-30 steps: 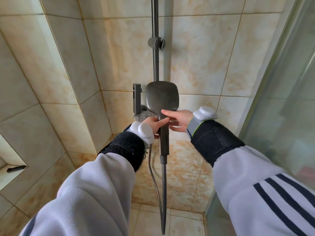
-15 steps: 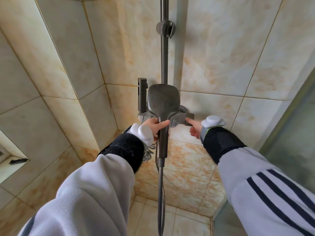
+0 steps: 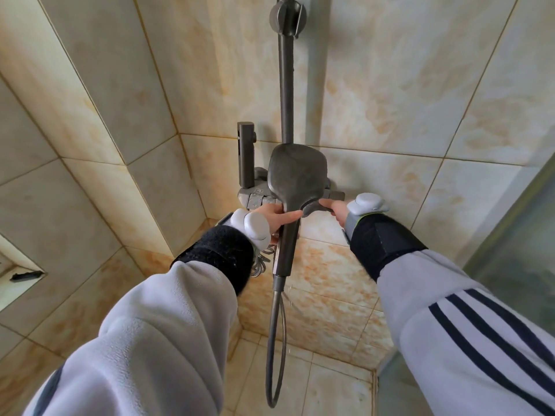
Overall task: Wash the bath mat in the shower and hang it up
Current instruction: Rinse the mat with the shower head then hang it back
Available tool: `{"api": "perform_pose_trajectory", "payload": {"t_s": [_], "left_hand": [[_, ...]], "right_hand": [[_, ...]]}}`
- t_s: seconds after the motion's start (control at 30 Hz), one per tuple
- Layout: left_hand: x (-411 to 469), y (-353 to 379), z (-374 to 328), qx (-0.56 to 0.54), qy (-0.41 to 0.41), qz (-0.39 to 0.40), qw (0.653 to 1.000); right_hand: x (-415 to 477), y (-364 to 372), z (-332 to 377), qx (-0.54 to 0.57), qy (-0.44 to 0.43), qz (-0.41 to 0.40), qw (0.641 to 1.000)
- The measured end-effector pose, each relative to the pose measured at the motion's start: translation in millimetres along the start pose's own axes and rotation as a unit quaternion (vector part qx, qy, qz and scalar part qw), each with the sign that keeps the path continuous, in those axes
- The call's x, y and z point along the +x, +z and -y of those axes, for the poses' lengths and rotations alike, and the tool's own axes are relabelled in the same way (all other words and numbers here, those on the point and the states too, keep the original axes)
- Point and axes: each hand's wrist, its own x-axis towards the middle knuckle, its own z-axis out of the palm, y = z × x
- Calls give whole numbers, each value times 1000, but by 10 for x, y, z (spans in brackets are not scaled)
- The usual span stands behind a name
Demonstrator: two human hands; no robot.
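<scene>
Head view, read left to right. A wall recess (image 3: 18,274) sits low in the left tiled wall with a dark item on its ledge, too small to identify.

The left sleeve (image 3: 150,340), pale grey fleece, ends in a black wrist band carrying a white device. The left hand (image 3: 271,219) grips the neck of the shower head (image 3: 295,175). The thumb lies across the near side of the handle and the fingers wrap behind it.

The shower head is upright in front of the far wall, its back toward the camera. Its hose (image 3: 274,340) hangs below in a loop toward the floor tiles. A small square sprayer (image 3: 246,154) stands on the tap body (image 3: 258,198), just left of the shower head. A vertical rail (image 3: 285,85) rises behind, with a bracket (image 3: 287,18) near the top.

The right hand (image 3: 338,210) rests on the tap lever (image 3: 315,207), one finger laid straight along its top. The remaining fingers are hidden, so I cannot tell whether they close round it.

The right sleeve (image 3: 465,340) has dark stripes. A glass door (image 3: 516,250) bounds the right side.

The position of the bath mat cannot be told from this view.
</scene>
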Motion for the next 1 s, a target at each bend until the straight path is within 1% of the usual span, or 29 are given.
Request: {"api": "perform_pose_trajectory", "payload": {"t_s": [0.13,0.27,0.37,0.43,0.5,0.53,0.63,0.7,0.83,0.9,1.0], "left_hand": [[12,49,-57,5,21,19,1000],[11,69,-161,60,42,26,997],[9,95,-252,72,56,47,995],[-1,124,-320,76,63,57,993],[-11,143,-388,57,63,74,994],[-34,147,-436,48,62,82,994],[-78,115,-568,36,70,107,991],[-130,67,-653,10,74,121,990],[-197,-52,-763,-15,122,121,985],[-240,-92,-753,27,124,113,985],[-274,-112,-690,159,99,107,976]], "right_hand": [[-92,-110,62,-97,11,-3,995],[-360,-284,148,-122,30,57,990],[-488,-505,214,-82,-4,102,991],[-553,-619,324,12,-61,114,992],[-663,-693,490,109,-106,98,983],[-722,-721,579,127,-117,81,982],[-881,-774,783,119,-139,48,982],[-953,-798,909,103,-172,39,979],[-1133,-853,1213,103,-225,14,969],[-1194,-880,1350,112,-239,-10,964],[-1277,-991,1524,131,-250,-40,959]]}}
